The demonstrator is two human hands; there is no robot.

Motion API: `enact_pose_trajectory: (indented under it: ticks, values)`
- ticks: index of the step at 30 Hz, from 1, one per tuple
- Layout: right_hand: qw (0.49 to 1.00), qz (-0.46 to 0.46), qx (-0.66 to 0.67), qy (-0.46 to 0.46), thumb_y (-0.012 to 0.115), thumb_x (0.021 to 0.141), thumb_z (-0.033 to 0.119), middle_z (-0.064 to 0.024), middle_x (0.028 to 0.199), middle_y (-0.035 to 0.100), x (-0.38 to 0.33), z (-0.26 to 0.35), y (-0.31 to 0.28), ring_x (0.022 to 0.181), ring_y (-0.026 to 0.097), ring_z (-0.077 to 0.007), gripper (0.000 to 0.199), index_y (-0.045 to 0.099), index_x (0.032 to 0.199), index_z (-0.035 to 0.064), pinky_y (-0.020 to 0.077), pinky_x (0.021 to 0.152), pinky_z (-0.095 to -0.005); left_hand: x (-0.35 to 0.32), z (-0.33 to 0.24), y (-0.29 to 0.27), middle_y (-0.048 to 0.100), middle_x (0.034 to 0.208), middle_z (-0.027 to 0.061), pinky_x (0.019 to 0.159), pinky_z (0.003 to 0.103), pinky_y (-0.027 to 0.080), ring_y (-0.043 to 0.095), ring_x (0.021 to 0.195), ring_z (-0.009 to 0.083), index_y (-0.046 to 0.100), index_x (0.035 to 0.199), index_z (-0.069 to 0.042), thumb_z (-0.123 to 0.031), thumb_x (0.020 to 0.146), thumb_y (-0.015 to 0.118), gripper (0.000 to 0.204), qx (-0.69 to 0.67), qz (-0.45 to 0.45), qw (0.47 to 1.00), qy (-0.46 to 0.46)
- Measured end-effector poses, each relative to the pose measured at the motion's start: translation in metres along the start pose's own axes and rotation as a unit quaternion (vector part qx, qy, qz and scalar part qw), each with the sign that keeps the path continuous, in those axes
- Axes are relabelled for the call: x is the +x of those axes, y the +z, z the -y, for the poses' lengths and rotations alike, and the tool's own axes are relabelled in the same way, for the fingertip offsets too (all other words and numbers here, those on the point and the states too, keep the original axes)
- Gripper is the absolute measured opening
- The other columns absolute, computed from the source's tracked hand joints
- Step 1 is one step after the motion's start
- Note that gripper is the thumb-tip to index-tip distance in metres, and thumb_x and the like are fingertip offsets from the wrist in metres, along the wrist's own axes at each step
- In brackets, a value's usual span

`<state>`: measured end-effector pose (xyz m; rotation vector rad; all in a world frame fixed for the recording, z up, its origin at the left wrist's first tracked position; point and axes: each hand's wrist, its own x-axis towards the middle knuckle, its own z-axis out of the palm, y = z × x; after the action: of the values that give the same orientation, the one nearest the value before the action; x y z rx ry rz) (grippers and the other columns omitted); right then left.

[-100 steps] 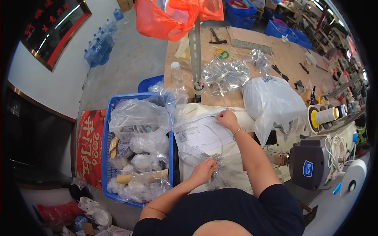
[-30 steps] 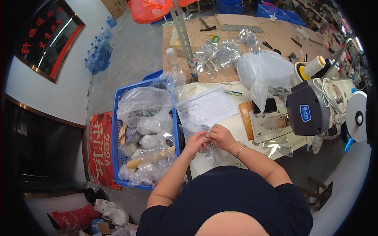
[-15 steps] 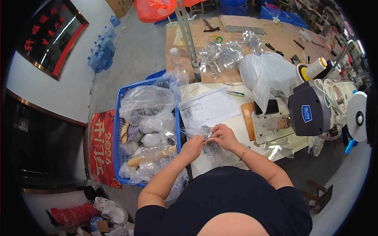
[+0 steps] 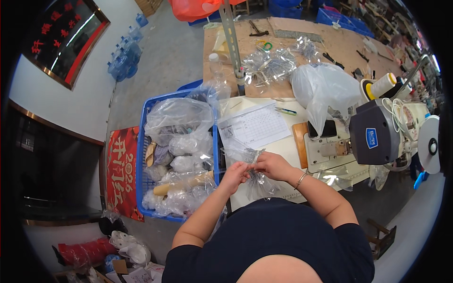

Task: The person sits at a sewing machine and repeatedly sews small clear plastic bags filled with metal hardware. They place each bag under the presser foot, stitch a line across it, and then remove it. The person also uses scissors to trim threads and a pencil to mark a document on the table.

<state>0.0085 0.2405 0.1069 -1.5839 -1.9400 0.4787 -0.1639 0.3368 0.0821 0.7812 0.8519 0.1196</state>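
Observation:
My two hands meet over the white work surface, close to my body, at a bundle of thin, clear-grey plastic strips (image 4: 263, 186). The strips fan out on both sides of its pinched-in middle. My left hand (image 4: 236, 176) has its fingers curled and pressed together at the left of that middle. From the right, my right hand (image 4: 273, 166) pinches the bundle, thumb and fingers closed, a bracelet on the wrist. Whatever lies between the fingertips is too small to make out. A printed sheet with a table (image 4: 257, 126) lies just beyond, under the bundle's far end.
To my left stands a blue basket (image 4: 216, 155) full of clear bags. A sewing machine (image 4: 373, 132) stands at right, near a black phone (image 4: 325, 128). Beyond are a green pen (image 4: 286, 111), a metal post (image 4: 231, 40), a white plastic bag (image 4: 323, 87) and more clear bundles (image 4: 271, 66).
The whole view has shifted slightly. My left hand's fingers have curled in more, and my right hand has turned a little over the bundle, which stays in place.

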Motion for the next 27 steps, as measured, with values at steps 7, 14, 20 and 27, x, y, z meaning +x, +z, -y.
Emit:
enact_pose_trajectory:
  ticks: [7,14,20,27]
  values:
    - [0.892,0.020,0.315,0.324,0.066,0.079,0.008,-0.0053,0.081,0.068,0.011,-0.025,0.008,0.072,0.060,-0.0103,0.013,0.070,0.091,0.0035,0.0487,0.067,-0.0254,0.018,0.023,-0.004,0.060,0.084,0.0005,0.051,0.018,0.038,0.049,0.061,0.0056,0.051,0.094,-0.010,-0.022,0.094,0.051,0.012,0.069,0.040,0.989,0.122]
    - [0.910,0.052,0.354,0.210,0.064,0.081,0.007,-0.0042,0.081,0.066,0.009,-0.039,0.018,0.074,0.061,-0.0118,0.011,0.068,0.091,0.0034,0.0484,0.070,-0.0258,0.022,0.031,0.006,0.058,0.080,-0.0001,0.052,0.018,0.037,0.046,0.059,0.0059,0.052,0.096,-0.010,-0.021,0.093,0.053,0.012,-0.034,0.003,0.992,0.124]
    - [0.993,0.014,0.119,-0.020,0.065,0.074,0.008,-0.0066,0.080,0.061,0.009,-0.040,0.014,0.082,0.057,-0.0250,0.012,0.067,0.086,0.0084,0.0477,0.072,-0.0338,0.018,0.036,0.013,0.057,0.082,0.0032,0.058,0.021,0.042,0.052,0.065,0.0089,0.050,0.099,-0.004,0.003,0.079,0.065,0.025,-0.058,-0.090,0.984,0.143]
    - [0.980,0.109,-0.147,-0.072,0.058,0.073,0.012,-0.0053,0.078,0.060,0.015,-0.017,0.006,0.084,0.057,-0.0229,0.009,0.063,0.078,0.0071,0.0501,0.070,-0.0321,0.017,0.040,0.025,0.060,0.077,0.0037,0.062,0.022,0.047,0.057,0.067,0.0096,0.054,0.092,-0.002,-0.001,0.077,0.067,0.020,0.183,-0.198,0.928,0.256]
